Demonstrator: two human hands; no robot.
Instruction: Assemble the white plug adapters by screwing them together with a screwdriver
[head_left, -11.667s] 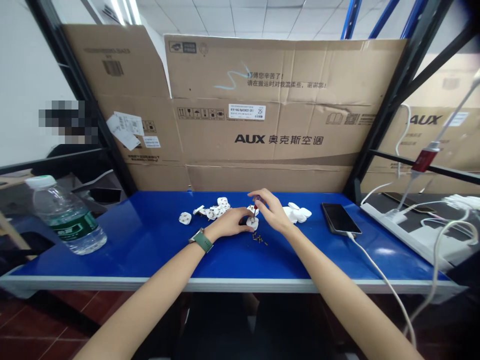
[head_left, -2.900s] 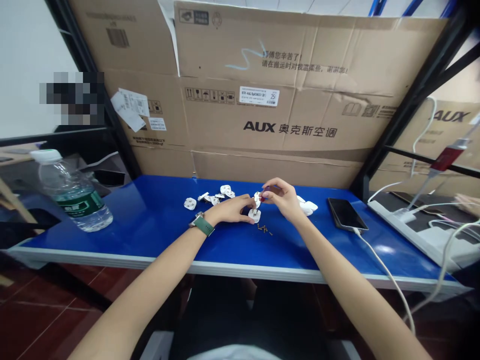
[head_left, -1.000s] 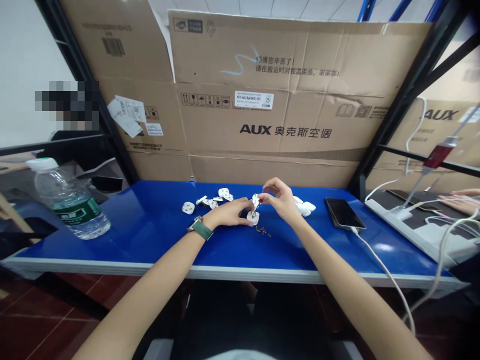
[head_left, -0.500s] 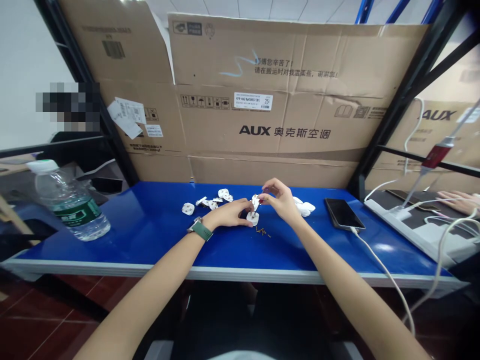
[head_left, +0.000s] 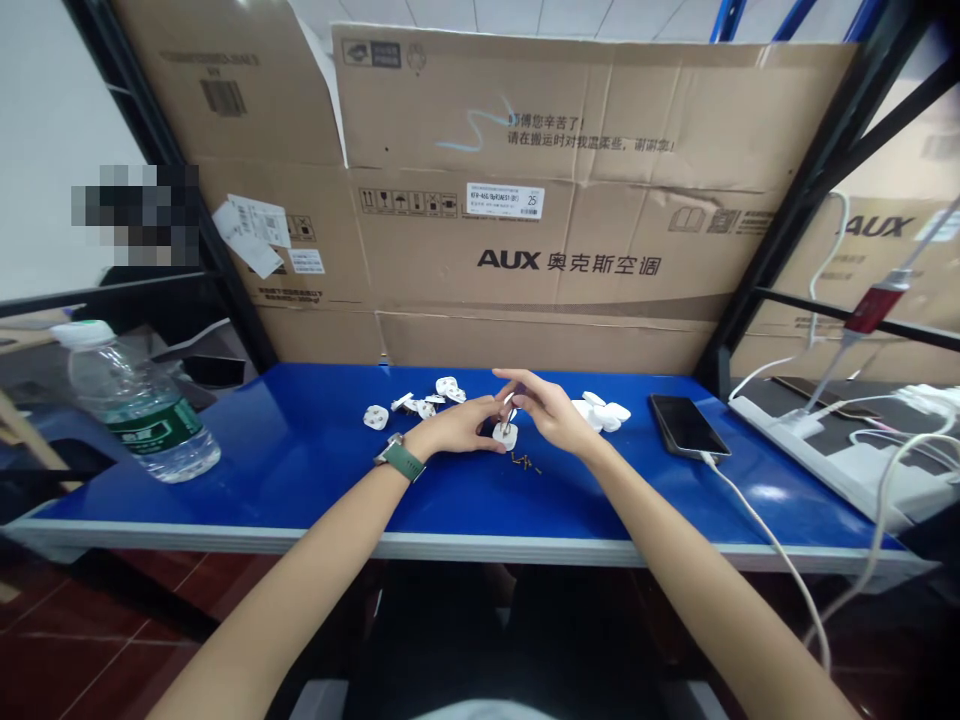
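Note:
At the middle of the blue table, my left hand (head_left: pixel 466 428) is curled with thumb and fingers closed on a small rounded white plastic piece (head_left: pixel 505 436) standing on the surface. My right hand (head_left: pixel 551 408) arches over it from the right, fingertips pinched together close to the left fingertips. A thin white and dark part shows between the hands, but the fingers hide most of it. Several small brass-coloured pins or screws (head_left: pixel 525 462) lie just in front. Left of my hands rest several white pieces with holes (head_left: pixel 376 417); to the right sit smooth white covers (head_left: pixel 604 412).
A phone (head_left: pixel 688 425) with a white cable lies at the right, beside a white power strip (head_left: pixel 806 430). A water bottle (head_left: pixel 142 410) stands at the left. Cardboard (head_left: pixel 570 320) walls off the back of the blue table (head_left: pixel 300 490).
My right hand has shifted slightly left and down over the piece, and its fingers now cover the upper white part and the red bit seen before. My left hand stays put.

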